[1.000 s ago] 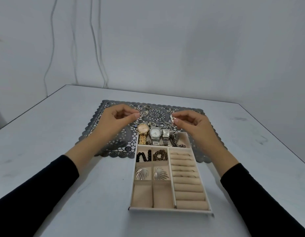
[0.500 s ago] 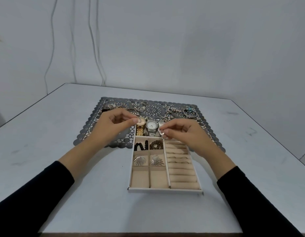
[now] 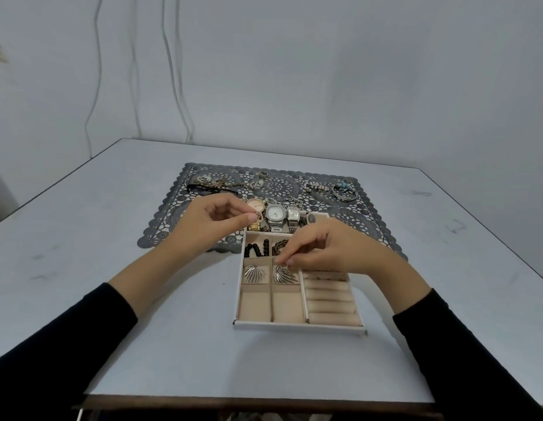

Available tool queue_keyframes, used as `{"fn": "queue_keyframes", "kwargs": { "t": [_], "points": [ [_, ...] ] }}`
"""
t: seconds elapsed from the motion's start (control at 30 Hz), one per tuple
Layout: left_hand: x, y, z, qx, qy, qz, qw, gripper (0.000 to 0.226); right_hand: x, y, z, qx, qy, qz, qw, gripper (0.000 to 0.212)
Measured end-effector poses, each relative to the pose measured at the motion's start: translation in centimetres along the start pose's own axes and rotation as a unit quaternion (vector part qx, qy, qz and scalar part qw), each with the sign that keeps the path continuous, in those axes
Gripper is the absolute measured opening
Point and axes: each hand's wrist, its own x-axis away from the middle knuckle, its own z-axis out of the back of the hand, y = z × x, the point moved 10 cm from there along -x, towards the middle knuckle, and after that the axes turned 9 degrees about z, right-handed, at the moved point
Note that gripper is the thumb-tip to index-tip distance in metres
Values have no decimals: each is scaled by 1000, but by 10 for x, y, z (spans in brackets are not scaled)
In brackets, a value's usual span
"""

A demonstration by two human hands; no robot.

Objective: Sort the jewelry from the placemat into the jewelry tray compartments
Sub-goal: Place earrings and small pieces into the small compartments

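L hand [image 3: 217,218] hovers by far-left corner of white beige-lined jewelry tray [image 3: 299,327], thumb & index pinching a small silvery ring-like piece [image 3: 257,214], other fingers curled. R hand [image 3: 328,250] pinches a tiny silver piece [image 3: 283,263] w/ thumb & index, just above the compartment holding a silver fan-shaped earring [image 3: 285,275]. More jewelry lies on dark grey lace-pattern placemat [image 3: 170,220] behind tray.

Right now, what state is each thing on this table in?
Left hand, pinching a small metal piece.
Right hand, pinching a tiny silver piece.
Jewelry tray, partly filled.
Front two compartments, empty.
Watches, lying in the far compartment.
Placemat, flat, some jewelry on it.
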Motion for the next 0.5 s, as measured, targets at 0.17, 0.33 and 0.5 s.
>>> {"fn": "queue_keyframes", "kwargs": {
  "t": [0.17, 0.33, 0.5],
  "points": [
    [1, -1, 2, -3, 2, 3, 1000, 8, 0, 3, -1, 70, -20, -23, 997, 17],
    [-1, -2, 8, -1, 23, 18, 1000, 11, 0, 4, -3, 92, -42, -33, 994, 16],
    [-1, -1, 9, 4, 26, 22, 999, 18, -4, 3, -7, 110, -49, -15, 993, 19]
  ]
}}
